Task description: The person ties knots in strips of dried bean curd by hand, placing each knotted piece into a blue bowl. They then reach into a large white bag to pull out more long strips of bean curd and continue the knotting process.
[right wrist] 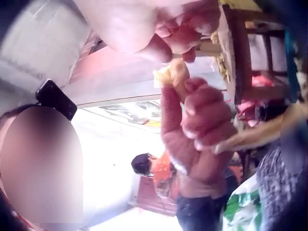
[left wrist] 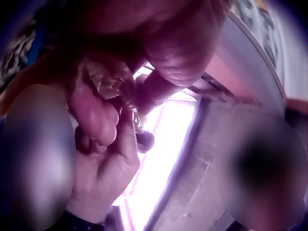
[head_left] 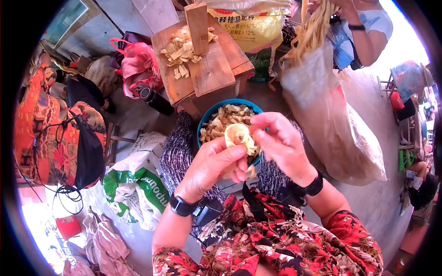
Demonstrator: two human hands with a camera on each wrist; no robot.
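Note:
A pale yellow, curled strip (head_left: 238, 134) is pinched between the thumb and fingers of my left hand (head_left: 211, 164), above a blue basin (head_left: 201, 123) of short yellowish pieces (head_left: 226, 118). My right hand (head_left: 283, 146) is just right of the strip, its fingers bent; whether they touch it cannot be told. In the right wrist view, the strip (right wrist: 172, 77) stands up from the left hand (right wrist: 199, 122), below the right hand's fingers (right wrist: 180, 31). The left wrist view shows crinkled material (left wrist: 109, 79) between the hands, dark and partly hidden.
Beyond the basin stands a wooden stool (head_left: 172, 87) with an upright board (head_left: 198, 30) and cut pieces (head_left: 182, 48). A large pale sack (head_left: 331, 110) lies to the right, near another person with long strips (head_left: 313, 32). A black bottle (head_left: 156, 100) and a green-white bag (head_left: 138, 181) are left.

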